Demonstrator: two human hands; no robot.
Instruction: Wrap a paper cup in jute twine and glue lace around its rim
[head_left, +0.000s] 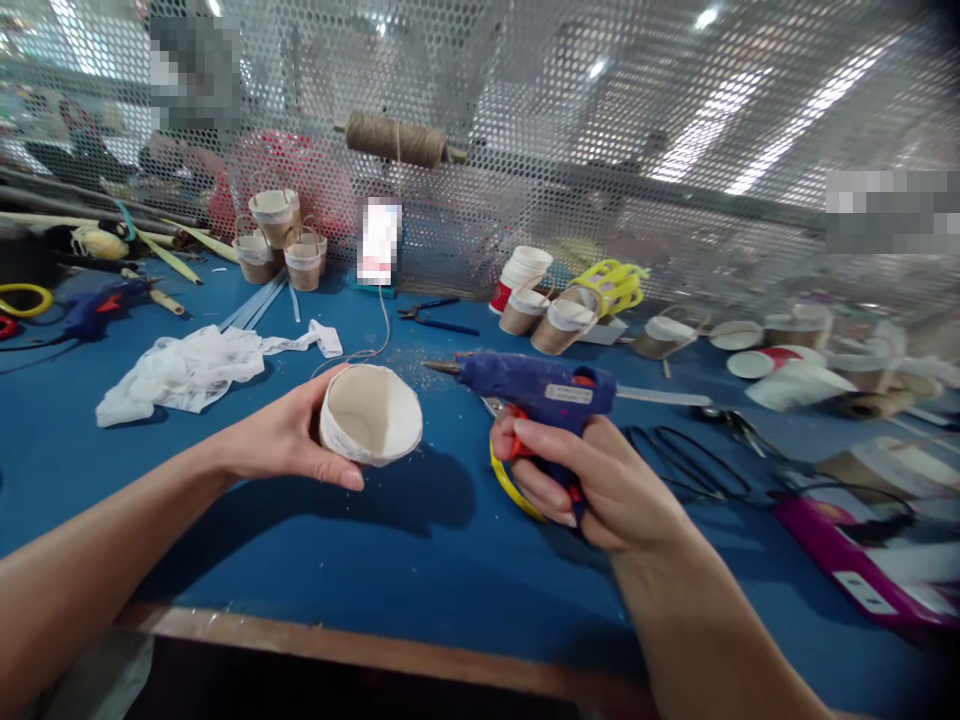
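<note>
My left hand (300, 435) is closed around a paper cup (373, 415) with a white lace-like band near its rim, its open mouth tilted toward me. In my right hand (581, 475) is a blue hot glue gun (517, 380), fingers wrapped round its handle and near the red trigger. The gun's nozzle points left, just beyond the cup's right side and apart from it. A clear glue stick (660, 397) juts from the gun's back. Below the gun, yellow-handled scissors (514, 480) lie partly hidden by my right hand.
Crumpled white lace (187, 370) lies left of the cup. Finished-looking small buckets (304, 262), pliers (442, 318) and a phone (379, 240) stand or lie farther back. A second glue gun (105, 305) is at left. Black cable (690, 465) and a purple power strip (862, 560) occupy the right.
</note>
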